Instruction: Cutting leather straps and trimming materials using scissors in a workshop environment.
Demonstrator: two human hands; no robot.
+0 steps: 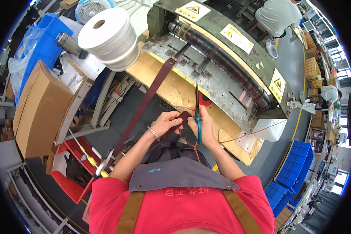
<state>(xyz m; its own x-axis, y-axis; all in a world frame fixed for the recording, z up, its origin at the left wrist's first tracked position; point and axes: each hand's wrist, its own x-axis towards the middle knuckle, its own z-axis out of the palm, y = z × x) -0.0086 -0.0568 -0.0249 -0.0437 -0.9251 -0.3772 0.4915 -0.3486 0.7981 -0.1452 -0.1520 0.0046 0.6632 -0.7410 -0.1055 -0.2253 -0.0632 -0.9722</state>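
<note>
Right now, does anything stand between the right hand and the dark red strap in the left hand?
Nothing visible does: the right hand, holding scissors, is close beside the strap that the left hand pinches; whether they touch is unclear. A braided cord shows lower down, by the scissors' bottom end.

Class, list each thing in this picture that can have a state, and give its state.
Left hand, pinching a maroon strip
Right hand, gripping scissors
Scissors, blades seemingly closed
Long maroon strap, stretched out from the machine over its front edge
Patterned cord, knotted near the scissors' handles
White roll, wound on its core
Red bin, open-topped, dark material inside
Fan, cannot tell whether running
</note>
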